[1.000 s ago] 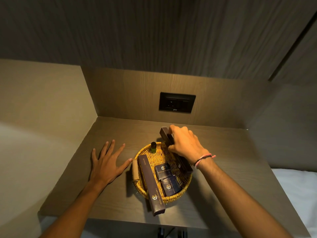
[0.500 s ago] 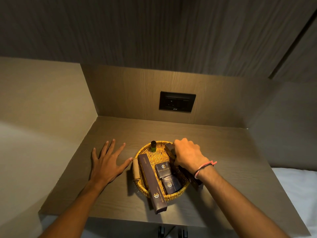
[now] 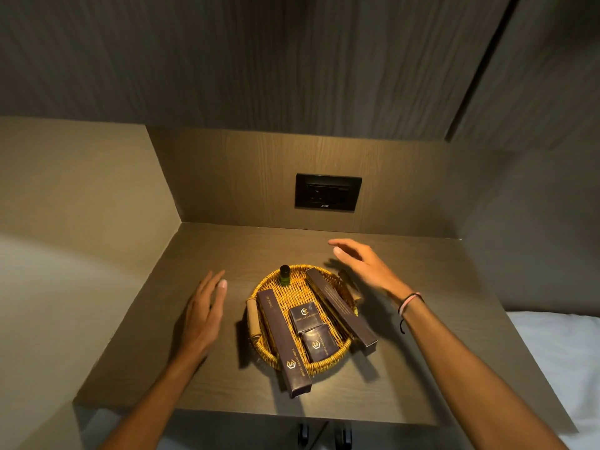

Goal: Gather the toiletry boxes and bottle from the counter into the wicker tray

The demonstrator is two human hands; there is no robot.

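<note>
A round wicker tray sits mid-counter. Inside it stand a small green bottle at the back and two small dark boxes in the middle. A long dark box lies along the left and sticks out over the front rim. A second long box lies along the right, its end past the rim. My right hand hovers open above and to the right of the tray, holding nothing. My left hand is lifted edge-on just left of the tray, fingers apart.
The tray rests on a dark wooden counter in a niche with walls to the left and behind. A black socket plate is on the back wall. White bedding lies to the right of the counter.
My right hand let go of the long box, which now lies along the tray's right side, and rose away to the right. My left hand lifted off the counter and turned on edge.
</note>
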